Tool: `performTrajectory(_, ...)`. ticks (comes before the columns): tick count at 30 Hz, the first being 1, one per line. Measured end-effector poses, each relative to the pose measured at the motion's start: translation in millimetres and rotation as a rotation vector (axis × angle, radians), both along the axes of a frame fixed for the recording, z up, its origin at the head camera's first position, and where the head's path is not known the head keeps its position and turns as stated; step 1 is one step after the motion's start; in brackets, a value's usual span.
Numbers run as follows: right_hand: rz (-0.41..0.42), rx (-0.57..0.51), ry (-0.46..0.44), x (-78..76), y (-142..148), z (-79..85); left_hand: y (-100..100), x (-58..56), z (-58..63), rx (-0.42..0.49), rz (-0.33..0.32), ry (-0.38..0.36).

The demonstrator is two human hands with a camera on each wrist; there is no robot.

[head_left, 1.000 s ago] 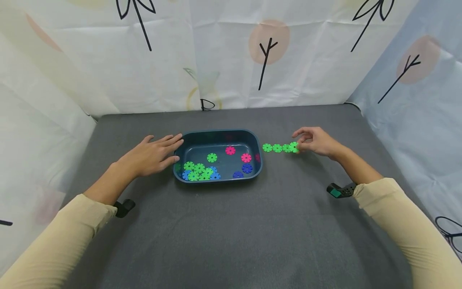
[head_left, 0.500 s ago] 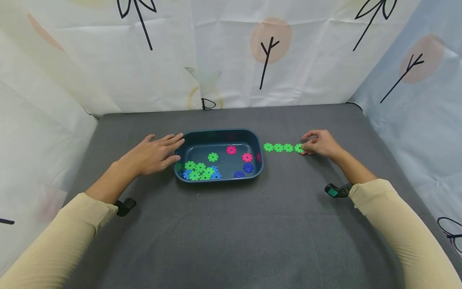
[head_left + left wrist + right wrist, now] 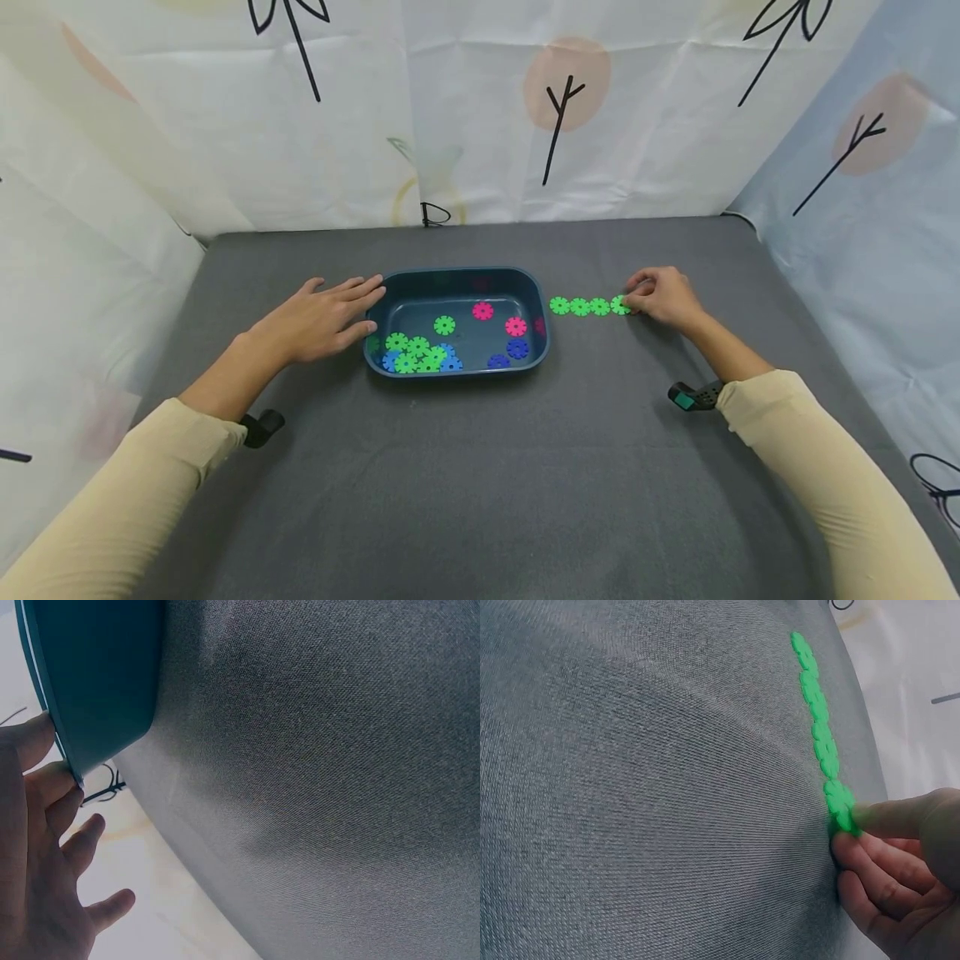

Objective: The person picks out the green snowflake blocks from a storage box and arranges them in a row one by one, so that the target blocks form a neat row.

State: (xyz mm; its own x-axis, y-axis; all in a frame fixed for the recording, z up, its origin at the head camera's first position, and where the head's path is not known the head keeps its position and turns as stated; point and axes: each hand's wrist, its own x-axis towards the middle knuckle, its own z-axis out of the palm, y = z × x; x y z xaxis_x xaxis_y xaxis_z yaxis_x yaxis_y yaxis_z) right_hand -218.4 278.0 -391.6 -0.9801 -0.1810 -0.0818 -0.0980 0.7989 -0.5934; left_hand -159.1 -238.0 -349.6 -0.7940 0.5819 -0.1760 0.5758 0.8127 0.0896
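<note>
My right hand (image 3: 663,296) pinches a green notched disc (image 3: 841,804) between thumb and fingers at the right end of a row of matching green discs (image 3: 580,307). The pinched disc looks slightly tilted in the right wrist view, close against its neighbour; whether they are joined I cannot tell. My left hand (image 3: 318,321) lies with extended, spread fingers at the left end of a dark blue tray (image 3: 457,376). Its thumb and a finger touch the tray's rim (image 3: 46,682) in the left wrist view. Inside the tray are green discs (image 3: 417,350), pink discs (image 3: 515,326) and blue discs (image 3: 517,348).
A grey cloth (image 3: 480,492) covers the table. Patterned white curtains (image 3: 480,108) stand behind and at both sides. Most of the loose discs in the tray are heaped at its front left.
My right hand has moved the end disc from overlapping the row to its right end, lowering it in line with the others. The left hand stays at the tray.
</note>
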Motion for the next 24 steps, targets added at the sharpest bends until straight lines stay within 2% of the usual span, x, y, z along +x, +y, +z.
performTrajectory(12, -0.003, 0.043, 0.032, -0.1, -0.1, -3.0, 0.6, 0.4, 0.5, 0.007, -0.003, 0.008)
performTrajectory(24, 0.002, 0.049, 0.012, -1.7, -5.2, 0.3, 1.9, 0.9, 3.3, -0.011, 0.001, 0.008)
